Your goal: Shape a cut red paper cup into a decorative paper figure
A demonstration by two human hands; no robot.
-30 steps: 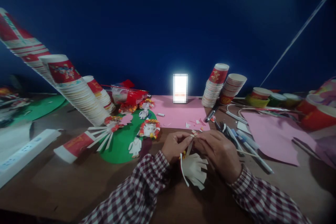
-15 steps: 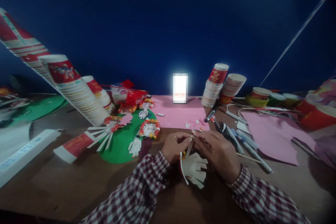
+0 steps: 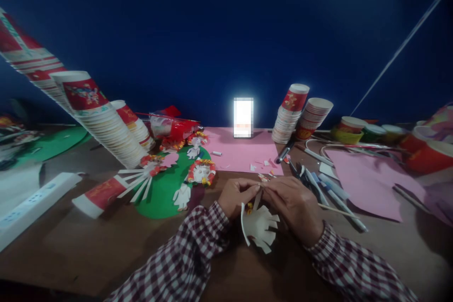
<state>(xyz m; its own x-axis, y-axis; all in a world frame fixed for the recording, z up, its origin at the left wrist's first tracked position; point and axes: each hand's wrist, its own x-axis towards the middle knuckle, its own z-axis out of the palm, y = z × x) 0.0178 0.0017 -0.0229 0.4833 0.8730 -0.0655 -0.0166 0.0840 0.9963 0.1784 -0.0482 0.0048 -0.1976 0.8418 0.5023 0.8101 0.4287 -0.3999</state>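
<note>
Between my hands, low over the table, hangs a paper cup cut into strips (image 3: 261, 227), its pale inner side facing me and its strips fanned out. My left hand (image 3: 236, 197) pinches the end of one strip between thumb and fingers. My right hand (image 3: 294, 203) closes on the same strip from the other side, the fingertips of both hands nearly meeting. A bit of yellow and red shows behind the strip. Small coloured paper scraps (image 3: 264, 177) lie just beyond my fingertips.
Leaning stacks of paper cups (image 3: 102, 118) stand at left, more cup stacks (image 3: 288, 115) behind at right. A green paper sheet (image 3: 152, 205) bears white cut-out figures. Pens (image 3: 331, 198) lie right, beside pink paper (image 3: 368, 188). A power strip (image 3: 38, 203) lies far left.
The cut cup has turned slightly between my fingers. Both hands keep their pinch at nearly the same spot.
</note>
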